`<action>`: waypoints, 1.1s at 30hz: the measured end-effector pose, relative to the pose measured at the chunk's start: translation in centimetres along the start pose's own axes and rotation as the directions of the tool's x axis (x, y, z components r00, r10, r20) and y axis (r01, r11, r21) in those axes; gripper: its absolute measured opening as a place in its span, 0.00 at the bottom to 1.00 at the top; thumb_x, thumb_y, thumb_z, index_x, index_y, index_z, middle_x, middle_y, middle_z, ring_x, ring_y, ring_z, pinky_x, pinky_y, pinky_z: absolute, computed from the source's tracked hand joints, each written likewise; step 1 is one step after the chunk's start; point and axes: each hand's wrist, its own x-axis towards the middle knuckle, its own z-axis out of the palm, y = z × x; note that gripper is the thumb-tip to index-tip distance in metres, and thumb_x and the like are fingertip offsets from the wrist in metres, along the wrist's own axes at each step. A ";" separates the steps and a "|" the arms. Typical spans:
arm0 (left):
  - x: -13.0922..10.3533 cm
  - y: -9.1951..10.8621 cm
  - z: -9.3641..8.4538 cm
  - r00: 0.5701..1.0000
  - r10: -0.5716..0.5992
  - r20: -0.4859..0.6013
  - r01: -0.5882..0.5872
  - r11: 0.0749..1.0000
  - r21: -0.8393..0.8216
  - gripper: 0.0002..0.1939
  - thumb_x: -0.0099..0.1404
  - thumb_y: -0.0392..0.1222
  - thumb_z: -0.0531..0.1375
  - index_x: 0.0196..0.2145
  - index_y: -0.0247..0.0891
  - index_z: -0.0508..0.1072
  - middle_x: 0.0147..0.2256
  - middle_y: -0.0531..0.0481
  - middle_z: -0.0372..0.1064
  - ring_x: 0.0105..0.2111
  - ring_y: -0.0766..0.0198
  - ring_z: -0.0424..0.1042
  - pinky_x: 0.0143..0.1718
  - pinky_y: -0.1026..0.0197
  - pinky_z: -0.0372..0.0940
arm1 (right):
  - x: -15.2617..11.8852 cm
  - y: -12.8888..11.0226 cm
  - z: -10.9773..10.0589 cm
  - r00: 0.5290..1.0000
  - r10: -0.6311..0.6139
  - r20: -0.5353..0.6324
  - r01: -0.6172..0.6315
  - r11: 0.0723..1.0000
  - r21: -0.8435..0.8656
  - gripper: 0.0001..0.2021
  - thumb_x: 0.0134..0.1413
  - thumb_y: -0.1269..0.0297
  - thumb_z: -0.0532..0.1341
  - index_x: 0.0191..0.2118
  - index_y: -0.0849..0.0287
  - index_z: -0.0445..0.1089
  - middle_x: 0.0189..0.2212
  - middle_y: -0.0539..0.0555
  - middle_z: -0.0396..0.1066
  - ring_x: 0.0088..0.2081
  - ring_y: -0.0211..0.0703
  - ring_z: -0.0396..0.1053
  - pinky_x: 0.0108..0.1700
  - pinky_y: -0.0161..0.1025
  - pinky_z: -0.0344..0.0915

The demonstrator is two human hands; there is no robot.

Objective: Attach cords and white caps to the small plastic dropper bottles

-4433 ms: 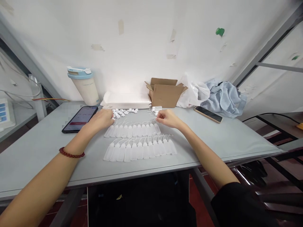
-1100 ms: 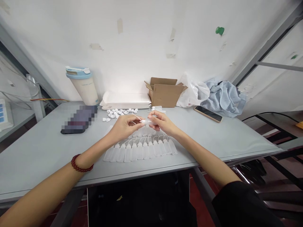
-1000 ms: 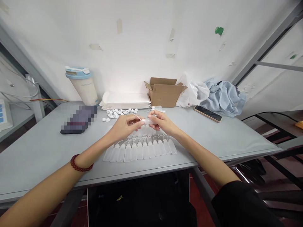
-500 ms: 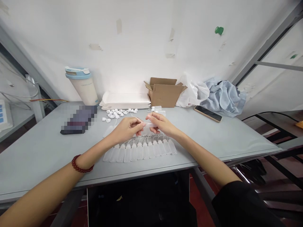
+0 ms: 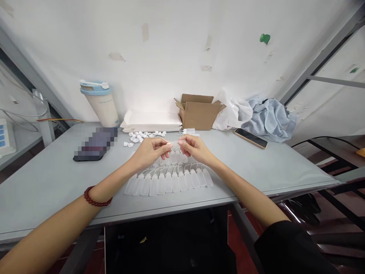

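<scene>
Holding a translucent piece (image 5: 175, 144) between left hand (image 5: 154, 151) and right hand (image 5: 196, 149), with fingers (image 5: 169, 145) narrowly pinched at opposite ends — probably for steadiness — over small bottles (image 5: 168, 182) aligned in rows on the worktop (image 5: 71, 179), perhaps for easy reach.

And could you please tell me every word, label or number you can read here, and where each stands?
Cup: faint lettering, perhaps "LUCKY"; the rest is too blurred.
Its blue label: too small.
Left phone: pixelated, unreadable.
Plastic bag: faint marks, unreadable.
Nothing else is legible.
</scene>
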 end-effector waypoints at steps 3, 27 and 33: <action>-0.1 0.2 0.1 0.999 0.044 -0.029 -0.044 0.999 0.021 0.12 0.59 0.47 0.63 0.31 0.34 0.77 0.24 0.50 0.74 0.24 0.65 0.71 0.29 0.61 0.70 | -0.1 -0.3 -0.1 1.000 0.006 0.002 -0.006 1.000 -0.020 0.18 0.57 0.48 0.57 0.31 0.60 0.65 0.17 0.45 0.62 0.18 0.31 0.58 0.22 0.32 0.56; -0.3 -1.1 0.4 0.901 0.434 0.014 -0.407 0.834 0.373 0.18 0.67 0.44 0.56 0.21 0.36 0.72 0.24 0.49 0.74 0.26 0.64 0.73 0.29 0.63 0.66 | -0.2 -0.5 -0.1 0.999 -0.025 -0.029 0.023 0.998 -0.055 0.18 0.59 0.48 0.55 0.30 0.59 0.63 0.14 0.42 0.58 0.17 0.31 0.56 0.24 0.32 0.54; 0.2 -2.7 0.8 0.688 0.724 0.052 -0.593 0.519 0.616 0.12 0.69 0.38 0.54 0.33 0.35 0.76 0.34 0.43 0.77 0.32 0.59 0.75 0.32 0.60 0.67 | -0.2 -0.6 0.1 0.998 0.039 -0.040 -0.042 0.997 -0.071 0.21 0.58 0.46 0.55 0.24 0.58 0.59 0.12 0.43 0.58 0.15 0.30 0.54 0.23 0.32 0.52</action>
